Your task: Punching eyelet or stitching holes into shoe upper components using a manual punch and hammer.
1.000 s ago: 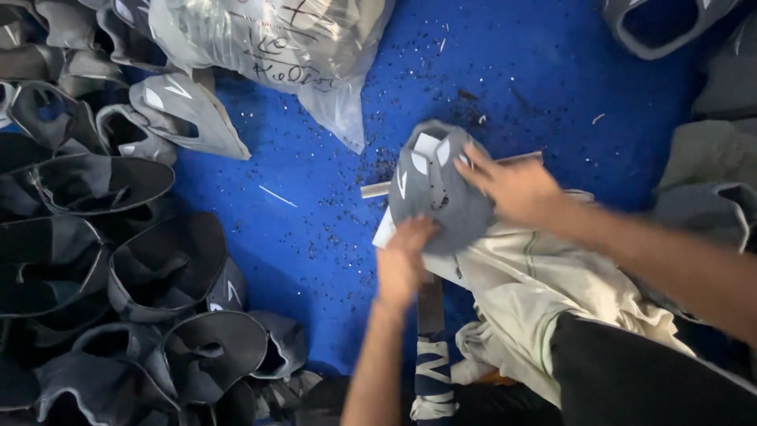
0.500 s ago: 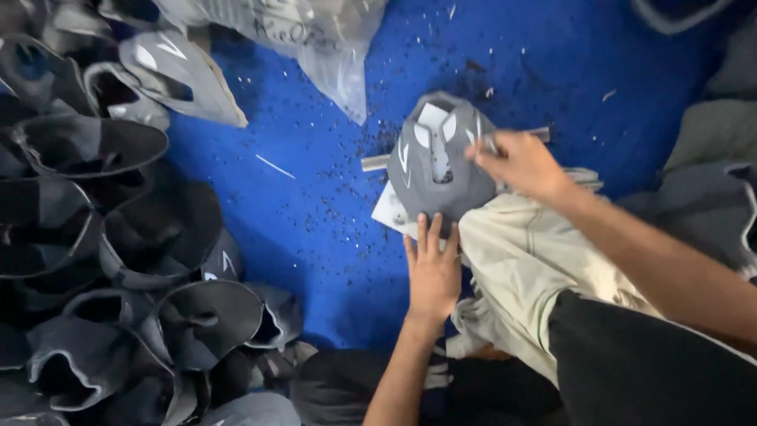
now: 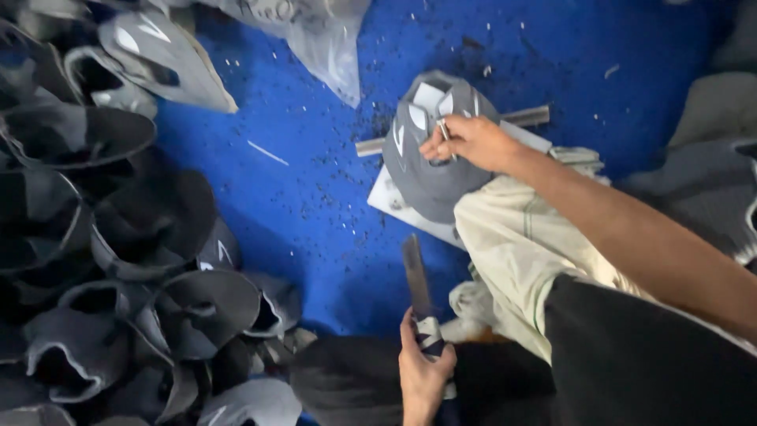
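Fingers of the right hand (image 3: 465, 142) pinned a small punch on the grey shoe upper (image 3: 430, 170), steadying it. The left hand (image 3: 422, 371) gripped a flat mallet (image 3: 415, 276), seemingly for striking.

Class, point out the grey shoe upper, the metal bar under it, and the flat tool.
Grey shoe upper (image 3: 430, 185): head view, its lower side.
Metal bar (image 3: 527, 117): head view, right end.
Flat tool (image 3: 414, 272): head view, blade middle.
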